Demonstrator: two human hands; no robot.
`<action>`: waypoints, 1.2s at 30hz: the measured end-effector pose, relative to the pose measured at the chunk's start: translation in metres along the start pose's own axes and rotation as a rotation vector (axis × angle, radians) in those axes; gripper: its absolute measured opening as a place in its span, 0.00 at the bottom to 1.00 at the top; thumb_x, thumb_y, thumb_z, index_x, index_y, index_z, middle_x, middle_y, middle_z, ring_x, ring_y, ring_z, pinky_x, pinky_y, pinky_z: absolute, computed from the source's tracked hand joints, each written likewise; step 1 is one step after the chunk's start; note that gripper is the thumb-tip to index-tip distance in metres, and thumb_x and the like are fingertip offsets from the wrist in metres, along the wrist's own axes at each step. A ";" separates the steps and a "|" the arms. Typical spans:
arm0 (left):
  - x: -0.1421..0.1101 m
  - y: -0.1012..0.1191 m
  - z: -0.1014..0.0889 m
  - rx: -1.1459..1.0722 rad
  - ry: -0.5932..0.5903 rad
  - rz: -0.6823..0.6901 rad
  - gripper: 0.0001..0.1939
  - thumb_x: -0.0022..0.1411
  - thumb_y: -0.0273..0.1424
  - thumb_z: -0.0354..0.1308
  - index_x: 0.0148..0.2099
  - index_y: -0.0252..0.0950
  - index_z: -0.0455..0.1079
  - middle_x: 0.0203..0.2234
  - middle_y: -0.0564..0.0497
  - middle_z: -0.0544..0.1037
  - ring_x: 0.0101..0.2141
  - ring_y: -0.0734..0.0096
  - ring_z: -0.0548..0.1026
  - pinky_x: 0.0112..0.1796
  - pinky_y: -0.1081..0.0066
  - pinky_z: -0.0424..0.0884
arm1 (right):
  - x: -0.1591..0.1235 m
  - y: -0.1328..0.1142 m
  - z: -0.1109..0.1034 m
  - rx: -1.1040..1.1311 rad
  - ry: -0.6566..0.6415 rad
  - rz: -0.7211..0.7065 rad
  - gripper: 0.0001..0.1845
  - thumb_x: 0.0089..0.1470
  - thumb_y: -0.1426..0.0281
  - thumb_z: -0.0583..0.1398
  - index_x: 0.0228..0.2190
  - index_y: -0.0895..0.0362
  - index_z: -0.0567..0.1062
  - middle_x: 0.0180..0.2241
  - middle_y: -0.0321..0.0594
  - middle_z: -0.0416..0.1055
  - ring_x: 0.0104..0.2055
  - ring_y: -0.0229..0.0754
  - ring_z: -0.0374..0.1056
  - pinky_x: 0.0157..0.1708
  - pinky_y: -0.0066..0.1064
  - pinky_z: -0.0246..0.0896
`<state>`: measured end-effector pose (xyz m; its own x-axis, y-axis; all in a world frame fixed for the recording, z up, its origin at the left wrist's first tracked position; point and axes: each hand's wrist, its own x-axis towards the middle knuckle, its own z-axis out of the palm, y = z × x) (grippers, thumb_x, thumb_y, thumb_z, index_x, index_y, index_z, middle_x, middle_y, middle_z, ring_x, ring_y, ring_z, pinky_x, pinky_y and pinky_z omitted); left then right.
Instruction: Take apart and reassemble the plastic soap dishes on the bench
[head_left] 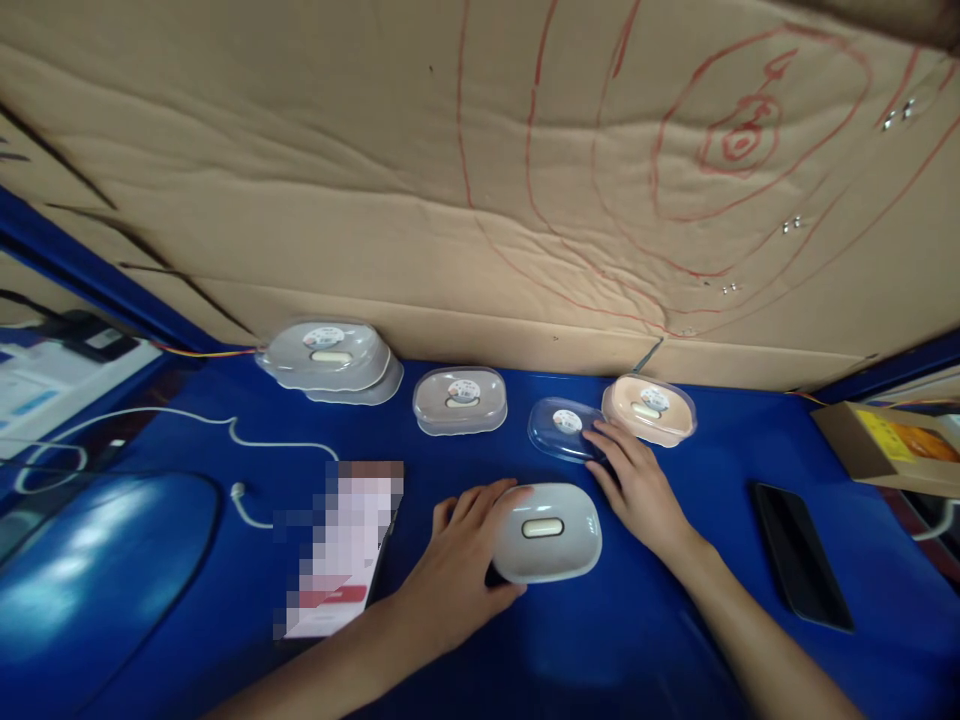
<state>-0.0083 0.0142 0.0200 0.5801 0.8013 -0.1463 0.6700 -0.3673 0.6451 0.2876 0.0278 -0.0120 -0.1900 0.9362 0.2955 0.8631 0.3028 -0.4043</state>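
Observation:
My left hand is wrapped round the left end of a rounded pale grey soap dish lying on the blue table, thumb at its near edge. A cream pill-shaped piece sits in the middle of the dish. My right hand holds the right end of a clear plastic lid with a round sticker, just beyond the dish. Behind that hand stands a peach soap dish under a clear lid. A lidded grey soap dish is left of the loose lid.
Two stacked grey dishes stand at the back left against a cardboard wall with red drawn lines. A lit phone and white cable lie left, a dark phone right. A cardboard box sits at far right.

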 end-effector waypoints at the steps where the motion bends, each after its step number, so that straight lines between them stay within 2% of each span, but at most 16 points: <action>1: 0.000 -0.001 0.001 -0.014 0.012 0.000 0.51 0.52 0.23 0.73 0.72 0.51 0.55 0.69 0.46 0.67 0.67 0.44 0.64 0.62 0.42 0.60 | 0.000 0.001 -0.001 0.019 0.018 0.011 0.22 0.74 0.64 0.55 0.65 0.48 0.68 0.67 0.47 0.66 0.72 0.57 0.59 0.69 0.59 0.58; 5: -0.001 -0.006 0.007 -0.030 0.091 -0.011 0.58 0.53 0.24 0.73 0.76 0.51 0.44 0.68 0.43 0.67 0.67 0.43 0.65 0.62 0.43 0.61 | -0.004 -0.006 -0.010 0.132 0.037 0.008 0.22 0.74 0.64 0.54 0.65 0.47 0.66 0.67 0.47 0.68 0.70 0.51 0.64 0.69 0.52 0.62; 9: 0.002 -0.011 0.010 0.017 0.202 -0.043 0.64 0.55 0.27 0.74 0.78 0.49 0.31 0.69 0.38 0.66 0.66 0.39 0.66 0.61 0.40 0.60 | -0.009 -0.021 -0.018 0.266 -0.049 -0.065 0.18 0.74 0.65 0.55 0.61 0.45 0.70 0.61 0.42 0.74 0.64 0.46 0.72 0.62 0.41 0.71; 12: 0.005 -0.013 0.009 0.042 0.245 -0.046 0.66 0.57 0.27 0.73 0.78 0.50 0.26 0.69 0.36 0.65 0.66 0.37 0.66 0.60 0.39 0.61 | -0.009 -0.028 -0.019 0.347 -0.096 -0.090 0.15 0.74 0.67 0.55 0.58 0.45 0.73 0.60 0.42 0.74 0.62 0.45 0.73 0.62 0.39 0.70; 16: 0.006 -0.015 0.009 0.013 0.258 -0.005 0.59 0.56 0.24 0.72 0.77 0.51 0.38 0.70 0.38 0.65 0.68 0.40 0.65 0.61 0.43 0.63 | -0.009 -0.028 -0.017 0.371 -0.112 -0.104 0.09 0.71 0.65 0.60 0.51 0.47 0.74 0.56 0.44 0.74 0.64 0.47 0.71 0.61 0.41 0.70; 20: 0.005 -0.016 0.010 -0.027 0.257 0.013 0.52 0.55 0.22 0.72 0.74 0.49 0.50 0.72 0.39 0.62 0.69 0.42 0.63 0.62 0.43 0.63 | -0.012 -0.029 -0.015 0.378 -0.116 -0.130 0.11 0.68 0.63 0.64 0.50 0.48 0.73 0.55 0.45 0.73 0.64 0.49 0.69 0.60 0.42 0.71; 23: 0.005 -0.016 0.009 -0.047 0.259 0.020 0.51 0.56 0.22 0.72 0.74 0.49 0.50 0.74 0.38 0.59 0.69 0.41 0.63 0.62 0.41 0.63 | -0.015 -0.033 -0.016 0.377 -0.159 -0.175 0.10 0.69 0.65 0.63 0.51 0.48 0.73 0.56 0.45 0.71 0.66 0.48 0.68 0.62 0.41 0.70; 27: 0.007 -0.014 0.007 -0.056 0.247 0.024 0.53 0.55 0.20 0.72 0.74 0.49 0.48 0.69 0.39 0.66 0.67 0.43 0.66 0.61 0.42 0.65 | -0.018 -0.041 -0.019 0.338 -0.204 -0.231 0.09 0.71 0.68 0.60 0.51 0.49 0.74 0.58 0.45 0.70 0.69 0.49 0.63 0.67 0.44 0.66; 30: 0.007 -0.012 0.005 -0.049 0.241 0.015 0.52 0.55 0.20 0.72 0.73 0.49 0.49 0.68 0.40 0.68 0.66 0.43 0.67 0.61 0.42 0.66 | -0.018 -0.045 -0.020 0.329 -0.198 -0.271 0.08 0.71 0.70 0.59 0.50 0.50 0.75 0.57 0.45 0.71 0.69 0.48 0.64 0.68 0.44 0.66; 36: 0.006 -0.015 0.001 -0.090 0.206 0.015 0.51 0.56 0.20 0.71 0.74 0.49 0.52 0.70 0.43 0.65 0.69 0.47 0.64 0.64 0.43 0.65 | -0.022 -0.053 -0.022 0.248 -0.214 -0.376 0.22 0.70 0.79 0.54 0.59 0.49 0.74 0.59 0.44 0.73 0.72 0.47 0.60 0.70 0.44 0.63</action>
<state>-0.0139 0.0236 0.0086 0.4770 0.8788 0.0143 0.6124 -0.3440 0.7118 0.2560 -0.0132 0.0222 -0.5810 0.7617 0.2866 0.5837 0.6354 -0.5055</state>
